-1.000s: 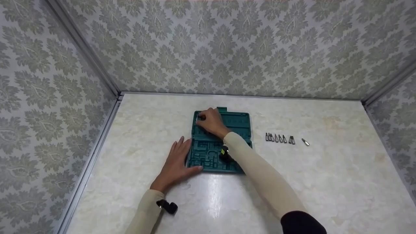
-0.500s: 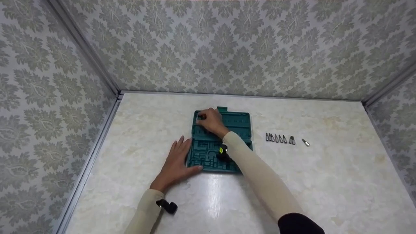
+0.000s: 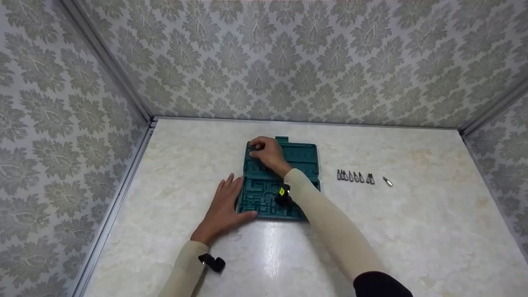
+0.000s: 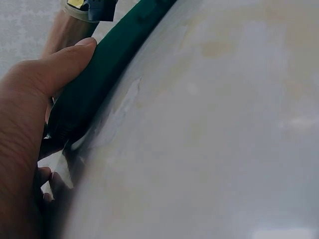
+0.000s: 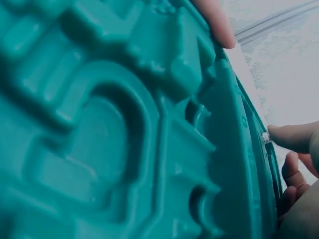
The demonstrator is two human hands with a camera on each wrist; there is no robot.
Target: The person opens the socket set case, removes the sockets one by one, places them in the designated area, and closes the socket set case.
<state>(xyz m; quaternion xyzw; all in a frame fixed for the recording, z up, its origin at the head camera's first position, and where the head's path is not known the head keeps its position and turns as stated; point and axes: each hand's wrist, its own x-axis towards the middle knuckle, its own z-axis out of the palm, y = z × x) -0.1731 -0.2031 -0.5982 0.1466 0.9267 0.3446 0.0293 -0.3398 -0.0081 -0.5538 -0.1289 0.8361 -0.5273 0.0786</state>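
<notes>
A green plastic tool case (image 3: 255,196) lies unfolded on the table, its moulded recesses facing up. At the upper left corner of its far half, my right hand (image 3: 270,153) pinches a small metal bit (image 5: 265,137); only a shiny end of it shows by the thumb in the right wrist view. My left hand (image 3: 222,208) rests at the case's near left corner with fingers straight along the left side. Its thumb (image 4: 70,62) lies on the front edge in the left wrist view. Several metal screwdriver bits (image 3: 351,176) stand in a row right of the case.
One more bit (image 3: 387,181) lies apart, right of the row. The case's latch tab (image 3: 281,139) sticks out at the far edge. Patterned wall panels (image 3: 284,62) border the marbled table (image 3: 433,231) at the back and both sides.
My right hand has stayed at the upper left of the case, its fingers shifting very slightly left. The left hand and the row of bits look the same.
</notes>
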